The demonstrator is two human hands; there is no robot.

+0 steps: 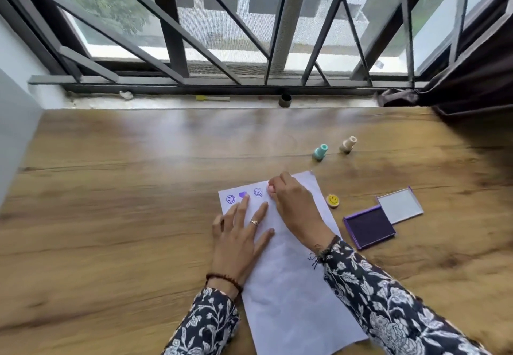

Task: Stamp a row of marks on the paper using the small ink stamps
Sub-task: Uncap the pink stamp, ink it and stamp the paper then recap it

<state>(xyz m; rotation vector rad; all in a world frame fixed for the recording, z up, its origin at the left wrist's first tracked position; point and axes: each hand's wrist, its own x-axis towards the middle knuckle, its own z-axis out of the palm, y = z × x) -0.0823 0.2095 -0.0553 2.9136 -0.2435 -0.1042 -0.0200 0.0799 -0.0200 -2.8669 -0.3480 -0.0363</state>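
Observation:
A white sheet of paper [291, 293] lies on the wooden table [125, 188]. Along its far edge run three purple marks: a smiley [230, 198], a heart [243, 194] and another smiley [258, 192]. My left hand [240, 235] rests flat on the sheet, fingers spread, just below the marks. My right hand [294, 202] is closed on a small pink stamp [270, 188] and holds it down on the paper right of the third mark. Most of the stamp is hidden by my fingers.
An open purple ink pad [369, 229] with its lid [401, 206] lies right of the paper. A yellow smiley stamp [333, 200] sits beside the sheet. A teal stamp [320, 152] and a beige stamp [347, 144] stand further back. A window sill and grille close the far side.

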